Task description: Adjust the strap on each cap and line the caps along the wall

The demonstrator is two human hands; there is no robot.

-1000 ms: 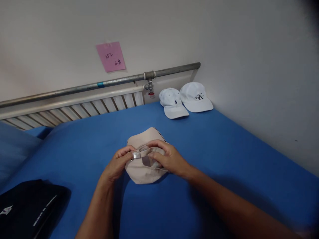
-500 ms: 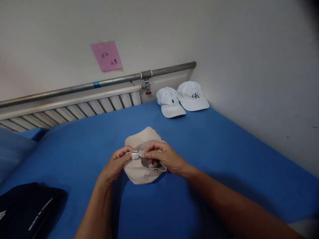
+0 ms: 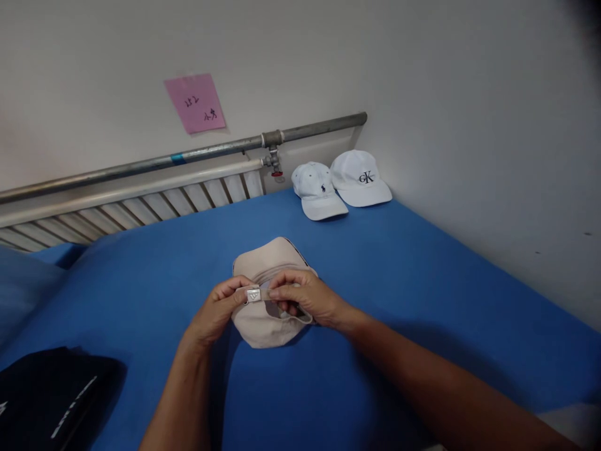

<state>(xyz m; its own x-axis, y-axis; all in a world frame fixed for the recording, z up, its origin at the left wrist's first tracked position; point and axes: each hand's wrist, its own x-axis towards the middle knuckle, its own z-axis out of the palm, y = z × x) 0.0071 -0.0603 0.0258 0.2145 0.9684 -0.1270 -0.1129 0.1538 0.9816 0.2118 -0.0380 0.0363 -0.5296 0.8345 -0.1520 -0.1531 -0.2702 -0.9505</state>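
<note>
A beige cap (image 3: 268, 257) lies on the blue bed sheet (image 3: 375, 269), its back toward me and its brim pointing away. My left hand (image 3: 218, 310) pinches the strap's metal buckle (image 3: 254, 294) at the rear of the cap. My right hand (image 3: 305, 297) is closed on the strap just right of the buckle, fingers curled into the rear opening. Both hands rest low over the cap.
Two white caps (image 3: 319, 190) (image 3: 359, 178) sit at the far corner by the wall. A black cap or bag (image 3: 51, 401) lies at the lower left. A radiator (image 3: 131, 203) and pipe (image 3: 188, 153) run along the back wall under a pink note (image 3: 194, 103).
My right fingers have slid along the strap toward the buckle, closing the gap. The view drifted slightly, and the cap stays where it lay.
</note>
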